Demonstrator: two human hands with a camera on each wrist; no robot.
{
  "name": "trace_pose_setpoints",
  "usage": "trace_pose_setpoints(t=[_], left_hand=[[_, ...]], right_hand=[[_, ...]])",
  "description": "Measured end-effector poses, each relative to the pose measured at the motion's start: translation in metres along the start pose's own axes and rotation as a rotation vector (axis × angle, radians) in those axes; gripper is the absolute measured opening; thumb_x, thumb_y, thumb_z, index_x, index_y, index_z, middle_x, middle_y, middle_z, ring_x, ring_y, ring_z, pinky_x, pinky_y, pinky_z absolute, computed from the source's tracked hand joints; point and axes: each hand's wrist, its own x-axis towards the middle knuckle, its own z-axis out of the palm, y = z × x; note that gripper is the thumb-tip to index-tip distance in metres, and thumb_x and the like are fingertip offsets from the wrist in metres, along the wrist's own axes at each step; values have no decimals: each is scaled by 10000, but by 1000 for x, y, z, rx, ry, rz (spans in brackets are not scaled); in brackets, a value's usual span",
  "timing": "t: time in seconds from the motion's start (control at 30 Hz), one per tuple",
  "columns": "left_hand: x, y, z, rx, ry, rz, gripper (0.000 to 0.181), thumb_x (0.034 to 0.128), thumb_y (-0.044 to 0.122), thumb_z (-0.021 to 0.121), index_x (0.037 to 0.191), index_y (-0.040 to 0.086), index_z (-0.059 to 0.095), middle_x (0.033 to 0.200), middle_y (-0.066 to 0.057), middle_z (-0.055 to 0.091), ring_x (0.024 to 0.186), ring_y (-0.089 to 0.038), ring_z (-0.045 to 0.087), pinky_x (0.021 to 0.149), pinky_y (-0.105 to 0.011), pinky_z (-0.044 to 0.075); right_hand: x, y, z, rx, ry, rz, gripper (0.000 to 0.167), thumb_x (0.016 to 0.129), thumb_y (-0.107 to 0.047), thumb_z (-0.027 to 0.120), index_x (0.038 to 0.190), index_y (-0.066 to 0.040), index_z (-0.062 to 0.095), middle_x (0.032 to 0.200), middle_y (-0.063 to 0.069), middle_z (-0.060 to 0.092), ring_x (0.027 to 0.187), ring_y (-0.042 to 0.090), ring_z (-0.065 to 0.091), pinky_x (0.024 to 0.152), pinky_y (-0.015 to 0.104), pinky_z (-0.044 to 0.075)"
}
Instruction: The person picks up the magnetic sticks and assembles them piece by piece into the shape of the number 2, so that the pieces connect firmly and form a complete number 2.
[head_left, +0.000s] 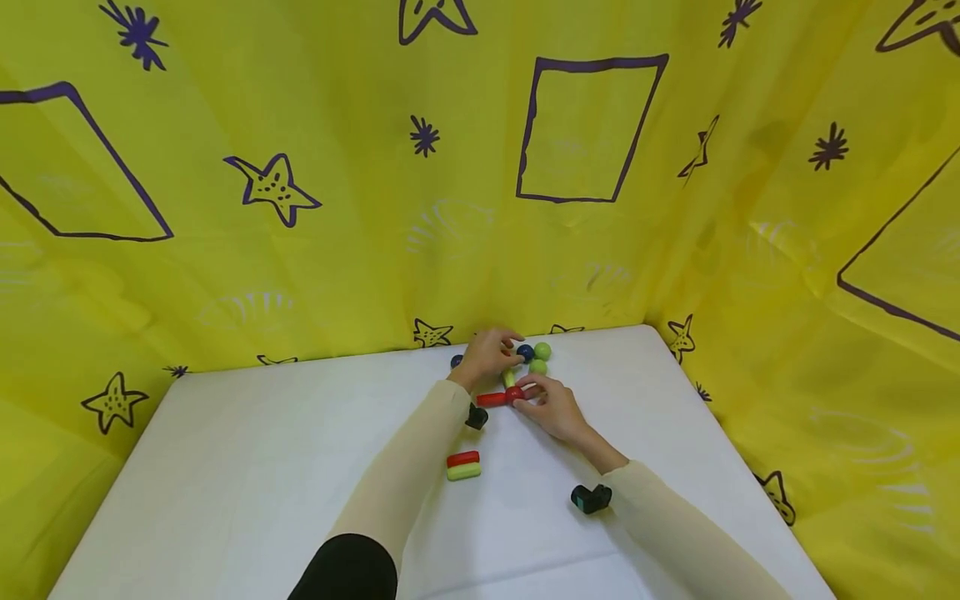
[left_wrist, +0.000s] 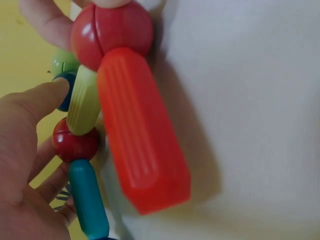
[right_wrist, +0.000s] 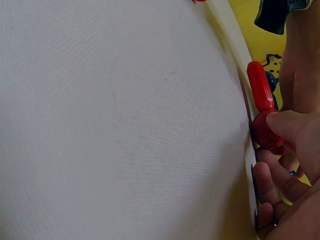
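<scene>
My right hand (head_left: 553, 407) pinches a red ball (head_left: 514, 395) between thumb and fingers, close above the white table. A red ribbed rod (left_wrist: 142, 135) joins this ball and points left in the head view. From the same ball a pale green rod (left_wrist: 84, 102) runs to a second red ball (left_wrist: 76, 145), which bears a teal rod (left_wrist: 89, 197). Around that far part reaches my left hand (head_left: 489, 354), its thumb extended and overlapping a dark blue ball (head_left: 525, 353). A gap shows between thumb and forefinger; the other fingertips are partly hidden behind the toy.
Two green balls, one at the back (head_left: 542, 351) and one in front (head_left: 538, 367), lie right of my left hand. Another dark blue ball (head_left: 456, 361) is left of it. Nearer me lie a red rod (head_left: 462, 457) and a pale green rod (head_left: 463, 472). Yellow cloth (head_left: 337, 275) stands behind.
</scene>
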Motion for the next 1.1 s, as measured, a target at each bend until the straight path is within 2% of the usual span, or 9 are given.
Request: trace_pose_setpoints(t=[0.37, 0.7, 0.93, 1.1], left_hand=[[0, 6, 7, 71, 42, 2, 316, 930, 253, 782, 1230, 159, 749, 1133, -26, 754, 1066, -232, 636, 1005, -447, 392], [1, 7, 12, 71, 68, -2, 271, 945, 239, 765, 1183, 113, 735, 1187, -36, 747, 996, -199, 658, 937, -361, 482], [-1, 5, 11, 32, 78, 9, 262, 943, 213, 769, 1172, 92, 736, 1174, -50, 747, 958, -195, 667, 866, -321, 525], [-4, 6, 6, -31, 87, -1, 280, 957, 194, 749, 1215, 86, 731, 1209, -53, 729, 1016, -210, 668, 898, -316, 547]], right_hand=[[0, 1, 0, 11, 0, -2, 266, 919, -134, 783, 1170, -112, 699, 1038, 75, 753, 827, 191, 630, 754, 335, 505], [-1, 0, 0, 15, 1, -13, 267, 920, -126, 779, 1173, -106, 696, 1024, 76, 753, 816, 186, 621, 744, 329, 488], [0, 0, 1, 15, 1, -15, 276, 919, -128, 782, 1179, -104, 693, 1020, 78, 752, 780, 175, 610, 727, 324, 485], [0, 1, 0, 15, -4, 6, 268, 920, -147, 786, 1172, -124, 698, 1034, 66, 749, 786, 183, 611, 737, 323, 495]])
